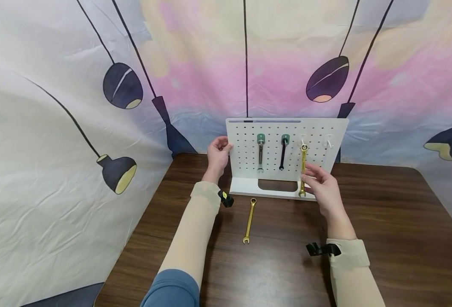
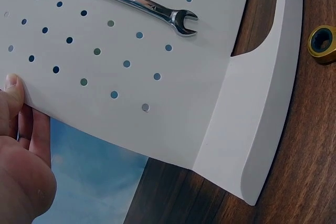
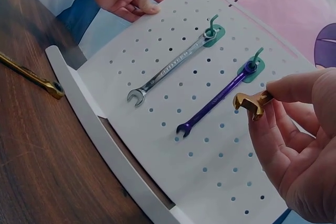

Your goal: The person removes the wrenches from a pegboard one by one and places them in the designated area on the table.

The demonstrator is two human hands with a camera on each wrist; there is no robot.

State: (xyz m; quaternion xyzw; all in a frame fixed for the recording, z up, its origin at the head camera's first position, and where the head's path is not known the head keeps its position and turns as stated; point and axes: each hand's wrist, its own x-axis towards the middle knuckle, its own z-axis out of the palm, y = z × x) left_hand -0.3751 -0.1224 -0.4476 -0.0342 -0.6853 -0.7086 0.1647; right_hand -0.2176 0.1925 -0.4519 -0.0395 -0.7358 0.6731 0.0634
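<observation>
Gold wrench (image 1: 303,166), pinched, mostly hidden in right wrist view

Held gold wrench (image 1: 303,165) — near-upright, ring end up — beside white pegboard (image 1: 272,155).

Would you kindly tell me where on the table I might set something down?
The table is bare right of the right sleeve and between the loose wrench and right wrist camera. The pegboard is crowded: the right hand holds another wrench there.

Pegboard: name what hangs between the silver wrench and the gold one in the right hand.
A dark wrench hangs between the silver wrench and the held gold wrench, as the head view shows.
</observation>
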